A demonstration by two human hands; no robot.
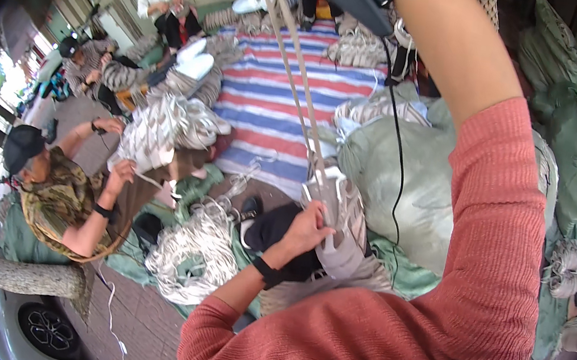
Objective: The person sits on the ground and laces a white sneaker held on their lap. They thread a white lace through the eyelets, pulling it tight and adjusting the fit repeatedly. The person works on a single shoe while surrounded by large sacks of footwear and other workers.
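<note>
My left hand (308,228), a black band at its wrist, is closed on a light grey bundle (343,234) of stacked fabric pieces over my lap. From the top of this bundle two strands of a beige strap (295,72) run taut upward and leave the view at the upper edge. My right arm (491,159), in a red knit sleeve, is raised high; its hand lies beyond the picture. Near that wrist a dark grey device (356,1) shows, with a black cable (398,132) hanging down past a pale green sack.
Ahead lies a striped sheet (254,161). A person in a camouflage vest (56,204) handles a white bundle (172,121) at left. Coiled white cord (195,255) lies between us. A full pale green sack (406,170) stands right. Several other people sit farther off.
</note>
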